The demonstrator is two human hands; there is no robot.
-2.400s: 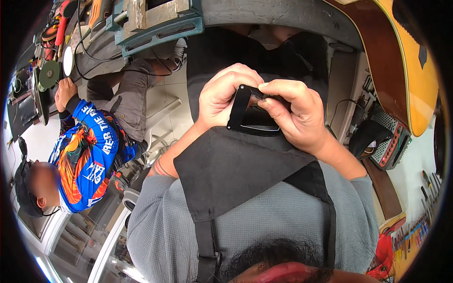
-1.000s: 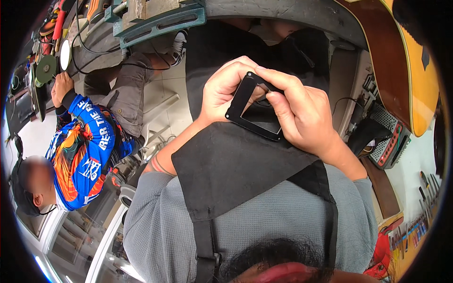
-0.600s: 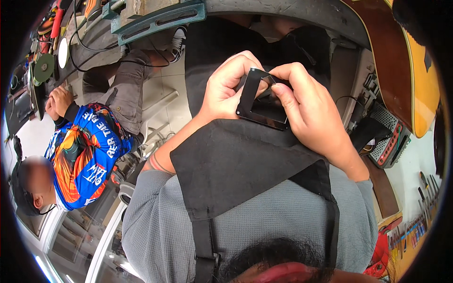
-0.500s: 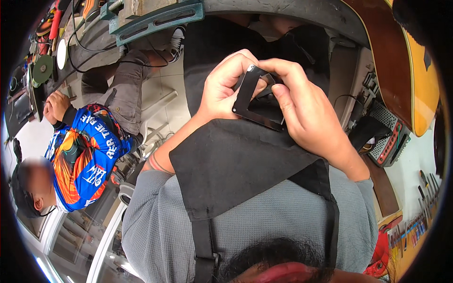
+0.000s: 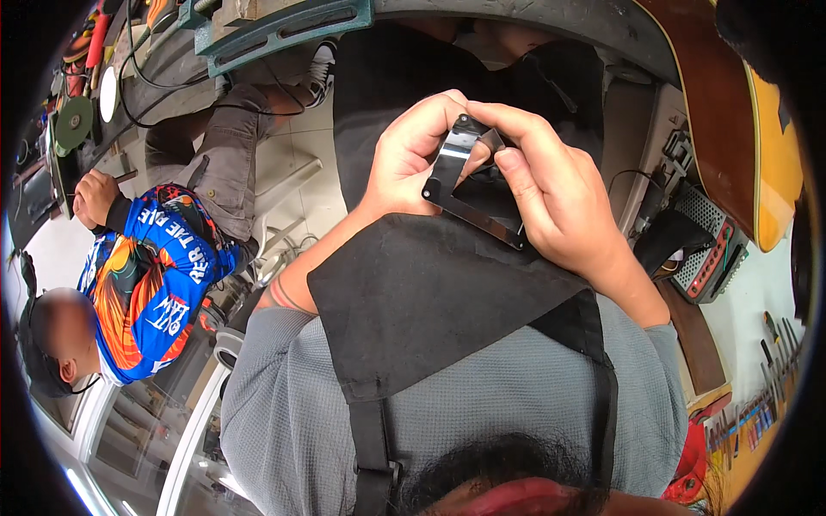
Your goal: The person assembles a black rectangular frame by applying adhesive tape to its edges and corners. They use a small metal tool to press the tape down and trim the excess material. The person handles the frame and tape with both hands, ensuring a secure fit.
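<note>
A glossy black pickup ring, a rectangular frame with small screw holes at its corners, is held above my lap in front of the apron. My left hand is closed round its left side, and a fingertip shows through the opening. From the right, my right hand pinches the ring's far right part, with the thumb bent over the opening. A small greyish piece sits by the right thumb and forefinger; what it is, I cannot make out. The fingers hide the ring's right side.
A green vise is fixed at the bench edge, far left. A guitar body stands at the far right, above a metal box. Files hang lower right. To my left sits another person, hands together by a grinding disc.
The ring has tilted slightly, so its left face now shines with reflections and its near right corner shows more. Both hands keep almost the same place and hold.
</note>
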